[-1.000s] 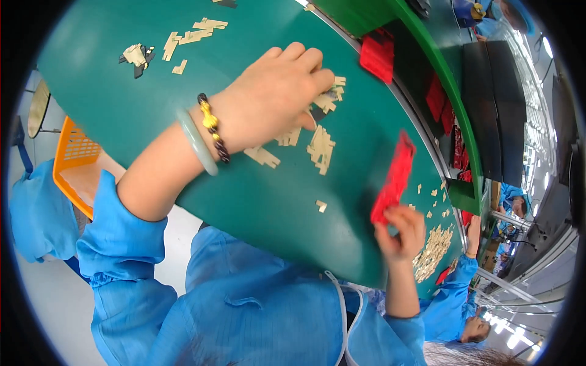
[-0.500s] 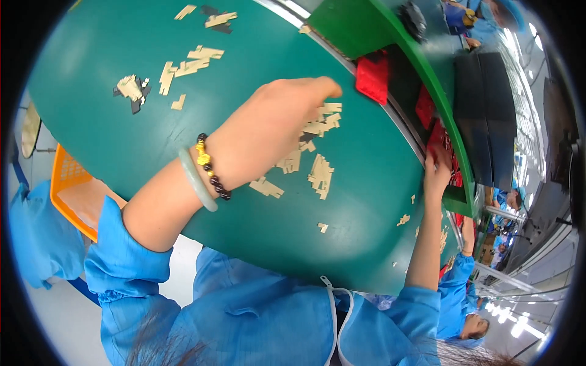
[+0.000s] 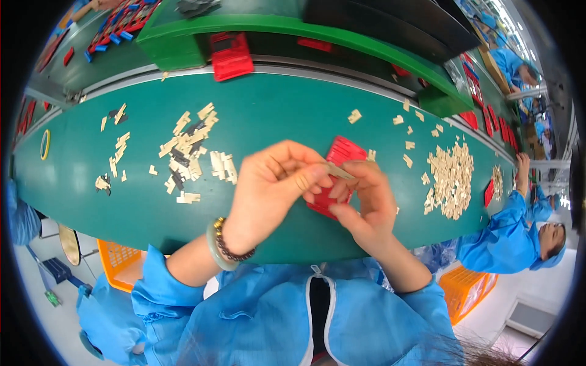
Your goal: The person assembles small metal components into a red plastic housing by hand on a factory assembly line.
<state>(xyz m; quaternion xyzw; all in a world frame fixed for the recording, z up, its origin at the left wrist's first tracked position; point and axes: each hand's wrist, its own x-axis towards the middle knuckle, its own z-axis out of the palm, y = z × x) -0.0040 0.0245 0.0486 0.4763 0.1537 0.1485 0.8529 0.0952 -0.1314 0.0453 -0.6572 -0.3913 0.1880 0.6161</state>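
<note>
In front of my chest, both hands meet over a red plastic tray (image 3: 346,147). My left hand (image 3: 268,186), with a bracelet and bangle on its wrist, pinches a thin cream piece (image 3: 337,171) between thumb and forefinger. Curled fingers of my right hand (image 3: 369,198) meet the piece's other end, while its thumb hangs lower, over the tray's near side. Part of the tray is hidden by my fingers; whether it rests on the table or is held, I cannot tell.
Cream and dark pieces (image 3: 186,149) lie scattered left on the green table (image 3: 274,100); a large cream heap (image 3: 450,177) lies right. A green shelf (image 3: 268,24) runs along the back, with a red tray (image 3: 232,58) at its edge. A co-worker (image 3: 513,232) sits at right.
My view has turned rightward. My left hand has left the loose pieces and my right hand the shelf's red parts; both now meet over a red tray, with a cream piece between the fingers.
</note>
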